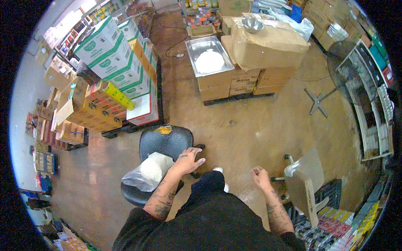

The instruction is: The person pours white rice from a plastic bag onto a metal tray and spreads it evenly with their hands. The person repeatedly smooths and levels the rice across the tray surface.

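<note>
My left hand is held out over the right edge of a black office chair, its fingers apart and nothing in it. On the chair's seat, beside my left forearm, rests a clear plastic bag with white contents. The chair's backrest has a torn patch showing yellow foam. My right hand hangs to the right of my legs, its fingers loosely curled with nothing visible in them. Nearest to it is a beige plastic chair. Farther ahead, a metal tray with a heap of white powder stands on cardboard boxes.
Green and white cartons are stacked on a pallet at the left, with a yellow roll leaning there. A metal bowl sits on a big cardboard box. A fan's cross-shaped base and a shelf rack stand right.
</note>
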